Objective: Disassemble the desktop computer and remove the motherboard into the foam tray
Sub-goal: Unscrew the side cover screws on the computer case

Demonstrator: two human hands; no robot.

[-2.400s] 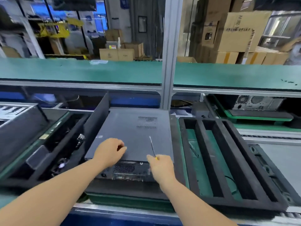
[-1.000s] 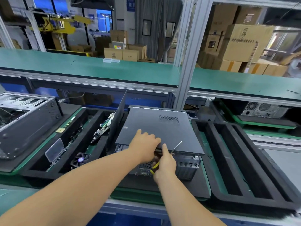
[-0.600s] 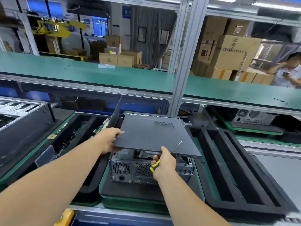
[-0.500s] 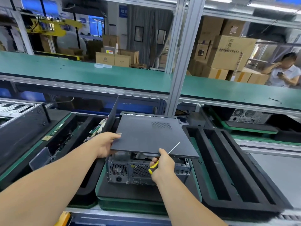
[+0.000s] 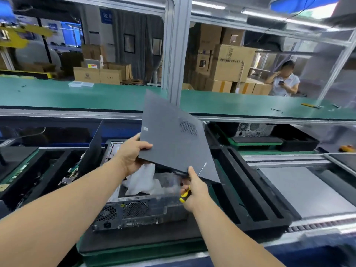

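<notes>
Side panel (image 5: 173,143) is gripped at its near-left edge by left hand (image 5: 133,153), thumb on top. Its near corner is pinched by right hand (image 5: 194,189), which also clasps a yellow-handled screwdriver (image 5: 185,195). Panel is tilted, long axis running near-right to far-left, far edge raised, vent side up. Open desktop case (image 5: 138,205) lies directly below the grips, long axis near-far, rear ports facing near. Motherboard is judged still inside, hidden by white plastic (image 5: 142,180). Empty foam tray (image 5: 250,189) lies right, nearer the right hand.
</notes>
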